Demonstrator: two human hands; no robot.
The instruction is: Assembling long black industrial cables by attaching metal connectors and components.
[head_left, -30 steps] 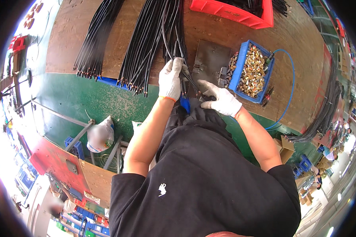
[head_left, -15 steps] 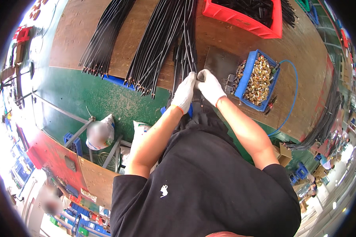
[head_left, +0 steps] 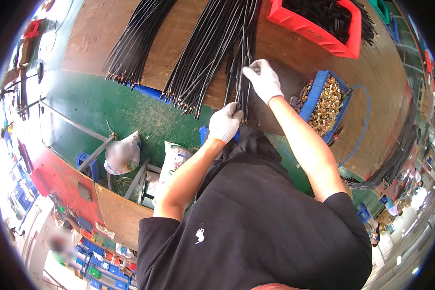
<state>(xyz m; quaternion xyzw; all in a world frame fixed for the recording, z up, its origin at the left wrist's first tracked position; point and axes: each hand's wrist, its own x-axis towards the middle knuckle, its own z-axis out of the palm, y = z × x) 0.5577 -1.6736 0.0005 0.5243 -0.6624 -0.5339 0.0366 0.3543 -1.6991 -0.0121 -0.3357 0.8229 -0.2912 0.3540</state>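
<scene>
Both my hands wear white gloves. My left hand is closed around the end of a black cable at the near edge of the table, its thumb on top. Farther up and to the right, my right hand has curled fingers beside the strands of a narrow cable bundle; whatever lies between its fingertips is too small to make out. Left of this lies a thick bundle of black cables with copper-coloured tips hanging past the edge. Another cable bundle lies farther left.
A blue bin of small brass-coloured metal parts stands right of my right hand, with a blue hose beyond. A red crate of black pieces sits at the back. Left below the table are white sacks and a metal frame.
My hands have come apart: the right has moved up along the cables, the left slightly down toward me. The whole view has shifted a little, placing the table things farther right.
</scene>
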